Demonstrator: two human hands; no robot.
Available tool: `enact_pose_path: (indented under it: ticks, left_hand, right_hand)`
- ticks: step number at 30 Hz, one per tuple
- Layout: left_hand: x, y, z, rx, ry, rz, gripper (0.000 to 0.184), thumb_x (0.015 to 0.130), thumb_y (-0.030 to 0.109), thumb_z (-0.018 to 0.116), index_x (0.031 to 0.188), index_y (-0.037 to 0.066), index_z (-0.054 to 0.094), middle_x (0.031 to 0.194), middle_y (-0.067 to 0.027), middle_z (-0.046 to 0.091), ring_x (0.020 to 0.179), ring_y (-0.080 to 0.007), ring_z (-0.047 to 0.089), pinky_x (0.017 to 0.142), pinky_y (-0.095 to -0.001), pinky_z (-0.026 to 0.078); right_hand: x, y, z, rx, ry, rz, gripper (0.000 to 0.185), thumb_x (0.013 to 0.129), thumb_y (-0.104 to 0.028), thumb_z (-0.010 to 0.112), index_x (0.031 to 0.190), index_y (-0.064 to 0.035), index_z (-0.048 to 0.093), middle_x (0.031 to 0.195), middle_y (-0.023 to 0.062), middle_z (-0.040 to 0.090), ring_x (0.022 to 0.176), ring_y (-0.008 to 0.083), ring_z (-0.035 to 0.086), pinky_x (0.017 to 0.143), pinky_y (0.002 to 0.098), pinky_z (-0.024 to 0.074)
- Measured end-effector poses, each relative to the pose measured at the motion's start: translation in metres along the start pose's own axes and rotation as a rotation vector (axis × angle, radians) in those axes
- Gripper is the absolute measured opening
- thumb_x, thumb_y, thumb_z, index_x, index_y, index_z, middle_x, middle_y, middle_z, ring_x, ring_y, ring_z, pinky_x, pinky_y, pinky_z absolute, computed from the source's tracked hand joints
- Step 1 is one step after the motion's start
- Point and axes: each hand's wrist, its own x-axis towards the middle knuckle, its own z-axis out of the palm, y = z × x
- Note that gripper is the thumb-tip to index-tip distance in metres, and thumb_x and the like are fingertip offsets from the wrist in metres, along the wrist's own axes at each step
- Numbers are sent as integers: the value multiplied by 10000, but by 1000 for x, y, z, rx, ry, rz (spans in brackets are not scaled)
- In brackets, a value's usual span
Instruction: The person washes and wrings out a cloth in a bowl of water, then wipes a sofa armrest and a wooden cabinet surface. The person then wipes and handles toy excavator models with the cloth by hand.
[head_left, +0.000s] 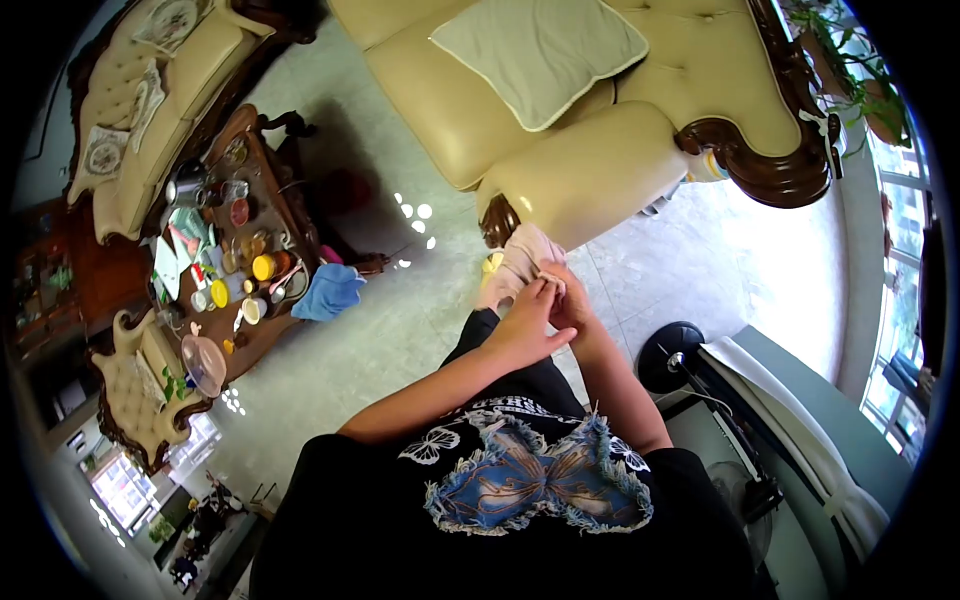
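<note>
1. The left hand [568, 295] and right hand [524, 332] are narrowly pinching the pink cloth [528, 254] at mid-frame.
2. Only one edge is being gathered; the rest is spreading beyond the fingers, how finished I cannot tell.

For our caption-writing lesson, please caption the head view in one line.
Both hands hold pale pink cloth beside a cream sofa; cluttered table at left.
</note>
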Motion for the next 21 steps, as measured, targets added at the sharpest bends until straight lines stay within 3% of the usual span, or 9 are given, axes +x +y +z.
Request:
enact_pose_path:
  ticks: [3,5,8,9,12,15,17,19,21]
  left_hand:
    - [-5,-22,-22,-238,5,-75,368,908,98,698,1265,26,643,1211,-162,624,1026,-239,680,883,-339,583]
    - [-11,-35,-45,-269,70,-167,291,918,54,669,1207,22,664,1118,-130,664,974,-203,696,854,-322,584]
    - [-34,-74,-58,-222,271,-310,190,920,78,660,1098,19,686,999,-131,690,838,-236,704,765,-323,580]
    - [-42,-83,-64,-159,295,-340,165,929,70,647,1081,22,691,992,-125,699,817,-231,706,753,-319,577]
    - [-70,-107,-61,-74,275,-412,142,939,61,638,1059,12,695,944,-126,710,800,-210,710,742,-303,570]
    - [-85,-111,-49,-203,196,-585,137,949,61,629,1056,10,699,931,-123,714,780,-196,708,729,-296,566]
    - [-81,-115,-37,-259,178,-574,136,953,62,627,1056,12,701,936,-121,715,771,-191,705,723,-293,564]
    - [-75,-122,-26,-274,132,-522,142,959,61,623,1072,13,696,936,-119,714,776,-185,704,723,-282,558]
    - [-61,-123,-28,-280,88,-479,148,959,62,624,1081,11,691,936,-121,714,788,-187,708,726,-280,557]
  right_hand:
    - [30,-4,-52,-224,288,-83,377,867,-7,637,1241,5,584,953,131,698,713,218,683,579,329,561]
    - [57,-35,-79,-335,356,-342,501,831,45,629,1315,-25,523,861,99,683,694,194,670,543,313,536]
    - [82,-155,-58,-760,563,-617,599,889,59,553,1442,-48,351,651,119,605,400,233,565,359,352,456]
    - [105,-201,-74,-949,532,-709,575,899,52,559,1439,-64,397,701,112,621,456,220,612,387,339,477]
    - [141,-280,-77,-1761,724,-1160,536,851,-4,627,1379,-67,558,1046,136,714,967,252,722,829,358,579]
    - [187,-216,-96,-1650,776,-1394,437,834,-25,609,1253,-140,662,1126,109,682,1042,227,660,826,342,527]
    - [171,-124,-48,-1388,669,-893,385,821,34,488,1102,-119,702,1061,62,699,873,210,641,732,371,474]
    - [177,-5,-51,-1222,409,-1007,264,914,-25,502,1102,-76,681,1114,48,701,1012,208,663,847,369,505]
    - [155,59,-77,-1272,62,-624,300,873,0,576,1162,-37,649,1164,89,688,1095,235,645,952,379,487]
